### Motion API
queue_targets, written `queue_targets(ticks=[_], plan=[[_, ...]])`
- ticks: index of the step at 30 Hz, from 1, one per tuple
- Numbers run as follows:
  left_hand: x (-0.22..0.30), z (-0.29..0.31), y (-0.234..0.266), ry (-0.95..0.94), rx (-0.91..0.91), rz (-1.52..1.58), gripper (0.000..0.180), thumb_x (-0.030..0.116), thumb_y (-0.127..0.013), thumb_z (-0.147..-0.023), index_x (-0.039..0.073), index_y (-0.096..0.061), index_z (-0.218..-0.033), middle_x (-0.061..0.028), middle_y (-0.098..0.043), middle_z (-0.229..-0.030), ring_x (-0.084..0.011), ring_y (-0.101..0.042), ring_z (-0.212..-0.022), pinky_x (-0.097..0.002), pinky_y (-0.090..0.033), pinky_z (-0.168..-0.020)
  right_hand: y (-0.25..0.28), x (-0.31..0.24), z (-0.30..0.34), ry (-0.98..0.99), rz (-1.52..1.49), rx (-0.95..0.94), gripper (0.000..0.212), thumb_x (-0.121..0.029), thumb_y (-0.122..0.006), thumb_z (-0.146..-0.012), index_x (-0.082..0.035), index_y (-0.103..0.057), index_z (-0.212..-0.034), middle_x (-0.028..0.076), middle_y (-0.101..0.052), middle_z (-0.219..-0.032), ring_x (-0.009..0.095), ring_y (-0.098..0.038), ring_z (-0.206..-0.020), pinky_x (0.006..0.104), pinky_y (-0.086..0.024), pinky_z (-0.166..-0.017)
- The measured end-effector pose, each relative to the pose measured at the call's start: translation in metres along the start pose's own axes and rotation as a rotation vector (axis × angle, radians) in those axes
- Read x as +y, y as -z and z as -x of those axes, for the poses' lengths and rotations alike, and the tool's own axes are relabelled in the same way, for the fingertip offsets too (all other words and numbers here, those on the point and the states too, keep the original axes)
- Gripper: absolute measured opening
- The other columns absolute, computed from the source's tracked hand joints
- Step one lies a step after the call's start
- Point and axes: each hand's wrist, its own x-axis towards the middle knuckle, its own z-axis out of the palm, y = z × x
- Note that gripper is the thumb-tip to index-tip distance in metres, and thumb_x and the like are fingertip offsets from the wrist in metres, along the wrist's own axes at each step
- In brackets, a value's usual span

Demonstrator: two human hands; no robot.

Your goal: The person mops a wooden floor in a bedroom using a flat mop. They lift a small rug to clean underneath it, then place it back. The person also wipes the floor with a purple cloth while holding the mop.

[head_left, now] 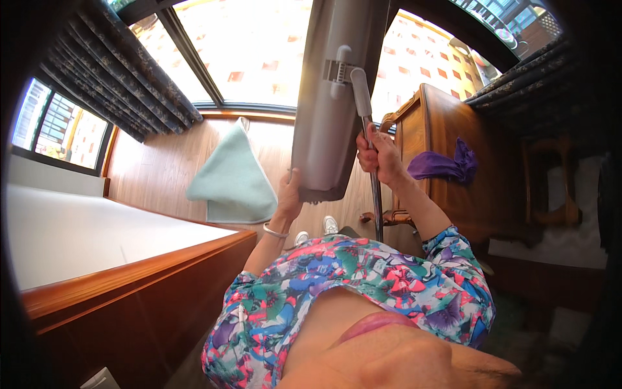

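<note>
Long grey panel (324, 136), looks like a flat mop head, held up in front of the body, over the floor (152, 162) between the pale green mat (230, 178) and the wooden table (460, 117). Glass window (259, 52) behind it. Right hand (382, 155) clenched around the metal pole (376, 207), just below the grey sleeve (361, 91) at its upper end. Sleeve sits right by the ribbed fitting (338, 72) in the panel face; can't tell if they're locked together. Left hand (289, 194) at the panel's lower left edge, thumb on the near side, other fingers mostly hidden; looks like a grip, firmness unclear. Pole's lower end out of sight past the shirt (363, 272).

To handle it well: panel is long and its top runs out of view, so it probably wants to tip. Left hand should carry the lower end and set the angle; right hand should steady the pole near the sleeve, where leverage is best. Turn both parts together, slowly, so the fitting isn't twisted. Mind the top near the glass, and the pole near the table, where a purple cloth (444, 165) lies. Feet well planted, white shoes (331, 225) clear of the mat.
</note>
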Motion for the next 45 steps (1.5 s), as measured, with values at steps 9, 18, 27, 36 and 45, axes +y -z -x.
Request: queue_targets(ticks=[9, 18, 27, 36, 45], plan=[[0.006, -0.025, 0.006, -0.298, -0.292, -0.883, 0.04, 0.025, -0.067, -0.092, -0.006, -0.06, -0.116, -0.0172, -0.056, -0.123, -0.0313, -0.047, -0.123, -0.0402, -0.036, -0.107, -0.021, 0.019, -0.007, -0.033, 0.164, 0.116, 0.046, -0.05, -0.054, -0.097, -0.011, -0.046, -0.073, -0.008, -0.031, -0.053, 0.003, -0.025, -0.04, 0.0217, -0.021, -0.036], [-0.025, 0.032, -0.077, -1.227, -0.978, -1.512, 0.04, 0.01, -0.064, -0.071, 0.009, -0.062, -0.111, -0.0058, -0.054, -0.12, -0.023, -0.049, -0.119, -0.0457, -0.035, -0.108, -0.019, 0.05, -0.037, -0.163, 0.42, 0.158, 0.042, -0.045, -0.052, -0.099, -0.006, -0.054, -0.084, -0.006, -0.04, -0.056, 0.005, -0.034, -0.041, 0.0232, -0.028, -0.036], [-0.078, -0.044, -0.09, -1.008, -0.852, -1.972, 0.013, 0.017, -0.063, -0.07, 0.011, -0.068, -0.059, -0.0095, -0.065, -0.059, -0.0221, -0.066, -0.055, -0.0369, -0.048, -0.049, 0.009, 0.067, -0.068, 0.366, 1.019, 0.019, 0.046, -0.037, -0.059, -0.095, 0.0, -0.051, -0.122, 0.015, -0.054, -0.107, 0.026, -0.055, -0.096, 0.04, -0.048, -0.086], [-0.026, -0.065, -0.003, -0.164, -0.732, -1.964, 0.016, 0.014, -0.06, -0.081, 0.006, -0.072, -0.076, -0.0179, -0.07, -0.079, -0.033, -0.071, -0.074, -0.0433, -0.056, -0.064, 0.273, -0.002, 0.043, -0.03, 1.978, 1.108, 0.11, -0.07, -0.076, -0.06, -0.027, -0.029, -0.15, 0.019, -0.019, -0.155, 0.046, -0.014, -0.142, 0.0723, -0.024, -0.103], [0.012, 0.01, 0.055, -0.149, -0.595, -1.886, 0.016, 0.014, -0.059, -0.079, 0.004, -0.072, -0.079, -0.0178, -0.071, -0.084, -0.0361, -0.07, -0.083, -0.0456, -0.056, -0.07, 0.178, 0.008, 0.1, 0.082, 0.982, 0.842, 0.054, -0.033, -0.073, -0.077, -0.009, -0.051, -0.12, 0.017, -0.059, -0.116, 0.03, -0.06, -0.103, 0.041, -0.05, -0.09]])
